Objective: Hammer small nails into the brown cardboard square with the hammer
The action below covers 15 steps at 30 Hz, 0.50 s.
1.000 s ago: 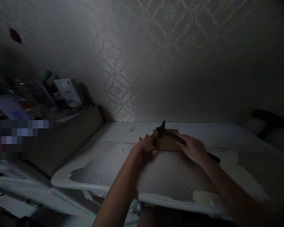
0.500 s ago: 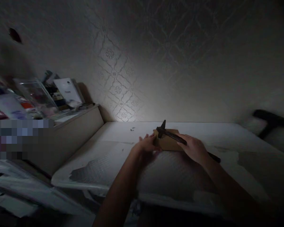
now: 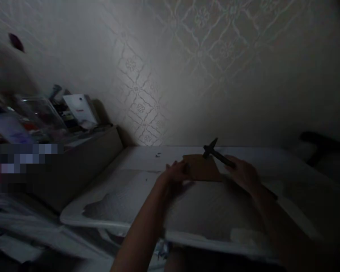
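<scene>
A hammer point(image 3: 222, 159) with a dark, pointed head is gripped round its handle by my right hand point(image 3: 243, 174). Its head is over the far right part of a flat brown board point(image 3: 205, 172), which looks like wood or cardboard. Whether the head touches the board I cannot tell. At the board's left end, my left hand point(image 3: 174, 172) is closed on the edge, and the dim light hides whether anything small is between the fingers.
Beneath the board is a white table point(image 3: 133, 189) with a peeling surface, backed by a patterned wall point(image 3: 141, 87). On the left, a cabinet point(image 3: 93, 162) carries a white box point(image 3: 79, 109) and clutter. Several small dark bits point(image 3: 158, 155) lie near the wall. A dark object point(image 3: 320, 143) stands out at right.
My right hand has moved the hammer right and slightly up, away from my left hand, uncovering more of the board. My left hand and the board stay in place. The view is darker.
</scene>
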Each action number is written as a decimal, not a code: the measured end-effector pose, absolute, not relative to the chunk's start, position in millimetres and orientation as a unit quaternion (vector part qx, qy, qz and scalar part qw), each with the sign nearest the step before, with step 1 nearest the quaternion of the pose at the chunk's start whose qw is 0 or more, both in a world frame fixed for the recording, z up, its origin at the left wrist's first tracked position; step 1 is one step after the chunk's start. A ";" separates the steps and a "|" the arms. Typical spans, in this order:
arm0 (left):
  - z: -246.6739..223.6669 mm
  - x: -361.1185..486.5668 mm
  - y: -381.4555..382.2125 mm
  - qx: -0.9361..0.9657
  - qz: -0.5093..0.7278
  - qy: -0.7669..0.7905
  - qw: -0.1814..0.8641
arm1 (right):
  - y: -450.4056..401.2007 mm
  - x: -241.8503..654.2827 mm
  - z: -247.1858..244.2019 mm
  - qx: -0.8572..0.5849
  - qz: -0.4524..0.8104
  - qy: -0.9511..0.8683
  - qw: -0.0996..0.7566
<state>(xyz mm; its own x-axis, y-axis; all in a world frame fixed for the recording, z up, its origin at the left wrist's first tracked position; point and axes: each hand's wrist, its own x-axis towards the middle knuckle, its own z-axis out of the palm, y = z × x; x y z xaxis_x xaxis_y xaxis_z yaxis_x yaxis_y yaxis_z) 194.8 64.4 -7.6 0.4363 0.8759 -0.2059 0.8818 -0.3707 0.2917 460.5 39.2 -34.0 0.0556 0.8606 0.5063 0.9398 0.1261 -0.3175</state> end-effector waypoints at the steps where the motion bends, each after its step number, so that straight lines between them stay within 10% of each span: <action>1: -7.9 195.0 64.5 0.827 0.002 0.534 0.179 | 39.6 463.5 -34.3 -0.668 -0.065 -0.678 0.302; 15: -13.6 197.3 66.3 0.821 0.047 0.547 0.155 | 46.6 484.6 -40.5 -0.779 -0.012 -0.560 0.283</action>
<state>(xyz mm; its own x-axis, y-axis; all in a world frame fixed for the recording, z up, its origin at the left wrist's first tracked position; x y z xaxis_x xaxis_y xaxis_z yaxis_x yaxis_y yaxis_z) 197.3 66.3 -13.6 0.3967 0.9132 -0.0930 0.8843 -0.3531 0.3055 484.6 46.6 -40.5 0.3728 0.8652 0.3353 0.8789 -0.2135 -0.4265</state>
